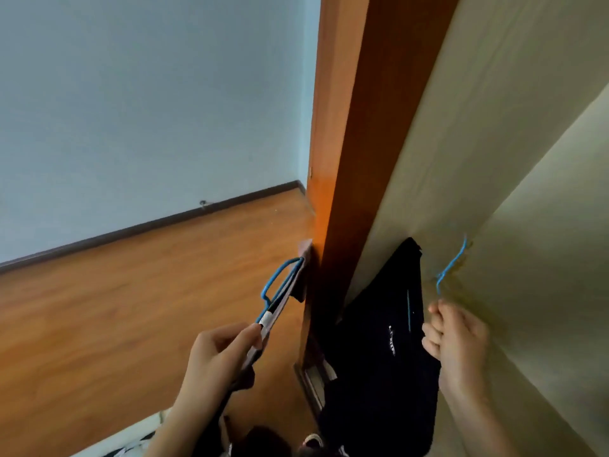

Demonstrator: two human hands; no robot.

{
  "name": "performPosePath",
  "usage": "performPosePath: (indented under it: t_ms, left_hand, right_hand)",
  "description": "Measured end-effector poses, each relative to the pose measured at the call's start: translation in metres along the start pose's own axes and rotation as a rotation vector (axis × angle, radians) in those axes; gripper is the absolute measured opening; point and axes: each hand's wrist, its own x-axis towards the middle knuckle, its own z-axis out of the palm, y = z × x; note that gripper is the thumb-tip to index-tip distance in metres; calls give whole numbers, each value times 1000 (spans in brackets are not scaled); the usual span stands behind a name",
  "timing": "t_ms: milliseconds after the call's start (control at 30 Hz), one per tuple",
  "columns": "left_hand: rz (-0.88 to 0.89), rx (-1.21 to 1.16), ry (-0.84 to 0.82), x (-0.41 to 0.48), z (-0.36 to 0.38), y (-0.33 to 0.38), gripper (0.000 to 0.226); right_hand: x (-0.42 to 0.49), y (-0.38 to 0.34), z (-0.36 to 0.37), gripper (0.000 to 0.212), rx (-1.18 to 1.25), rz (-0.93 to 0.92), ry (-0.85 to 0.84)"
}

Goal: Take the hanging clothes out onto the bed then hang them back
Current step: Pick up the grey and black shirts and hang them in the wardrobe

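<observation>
My right hand (pixel 459 341) grips the neck of a blue wire hanger (pixel 451 267) inside the wardrobe. A black garment with white lettering (pixel 385 341) hangs from it, below and left of the hand. My left hand (pixel 217 354) holds a second blue hanger (pixel 280 288) by its shoulder, outside the wardrobe, with a brownish-grey garment (pixel 296 285) draped on it. That hanger points up toward the orange wardrobe side panel (pixel 349 159). The hanging rail is not in view.
The cream inner walls of the wardrobe (pixel 494 159) fill the right side. A wooden floor (pixel 131 291) and a pale blue wall (pixel 148 94) with a dark skirting lie to the left. A strip of white fabric (pixel 131 437) shows at the bottom left edge.
</observation>
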Motion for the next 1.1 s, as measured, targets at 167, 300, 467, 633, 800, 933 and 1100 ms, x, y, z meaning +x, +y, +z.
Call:
performPosePath:
  t_ms: [167, 300, 467, 633, 800, 933, 1100]
  left_hand:
    - [13, 27, -103, 42, -6, 28, 37]
    - [41, 144, -221, 83, -15, 43, 32]
    - [143, 330, -343, 127, -32, 34, 38]
    - [124, 337, -348, 120, -48, 21, 39]
    - [84, 329, -262, 75, -58, 3, 36]
    - [99, 317, -190, 22, -59, -11, 37]
    - [121, 289, -165, -40, -53, -11, 39]
  right_hand:
    - [15, -29, -5, 26, 49, -66, 123]
    - [9, -31, 3, 24, 59, -94, 255]
    - [-6, -23, 17, 29, 83, -101, 373]
    - [-23, -6, 15, 31, 118, -100, 373]
    - [-43, 5, -4, 29, 123, -94, 306]
    - [-64, 9, -28, 30, 104, -70, 244]
    - [-90, 13, -62, 31, 130, -39, 202]
